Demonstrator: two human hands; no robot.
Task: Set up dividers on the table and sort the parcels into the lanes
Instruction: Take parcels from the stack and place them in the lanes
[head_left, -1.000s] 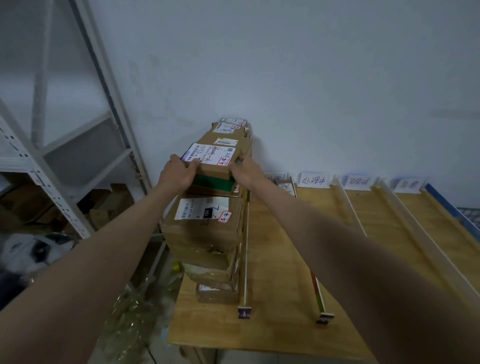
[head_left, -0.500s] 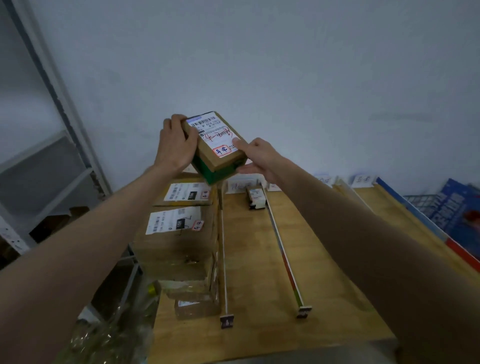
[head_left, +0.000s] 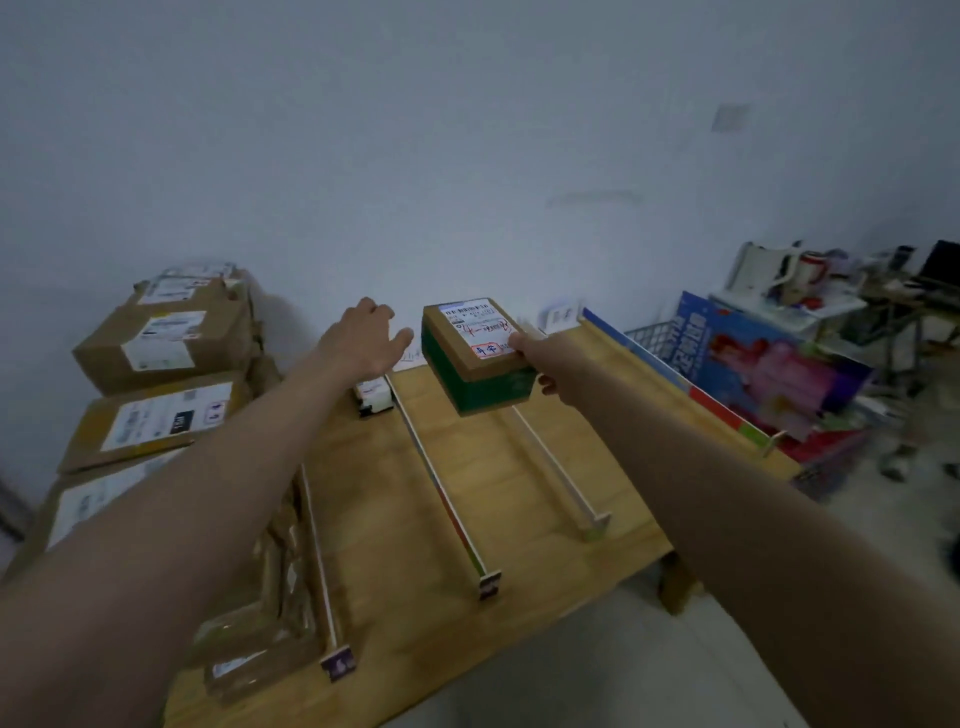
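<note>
My right hand (head_left: 535, 353) grips a small parcel (head_left: 480, 364) with green sides and a white label on its brown top, holding it in the air above the far end of the wooden table (head_left: 530, 499). My left hand (head_left: 366, 338) hovers just left of the parcel with fingers relaxed, holding nothing. Thin upright dividers (head_left: 441, 488) (head_left: 556, 467) (head_left: 319, 561) run front to back across the table and form lanes. A small white box (head_left: 371, 397) lies at the far end of one lane. A tall stack of brown parcels (head_left: 166, 353) fills the table's left side.
Paper lane labels (head_left: 558, 314) lean on the wall behind the table. A blue-edged board (head_left: 675, 379) borders the table's right side. Beyond it stand a wire basket (head_left: 652, 335), a colourful box (head_left: 779, 364) and a cluttered desk (head_left: 831, 291).
The parcel moved right, away from the stack, and now sits over the lanes. My left hand let go of it; only the right hand holds it. The view swung right.
</note>
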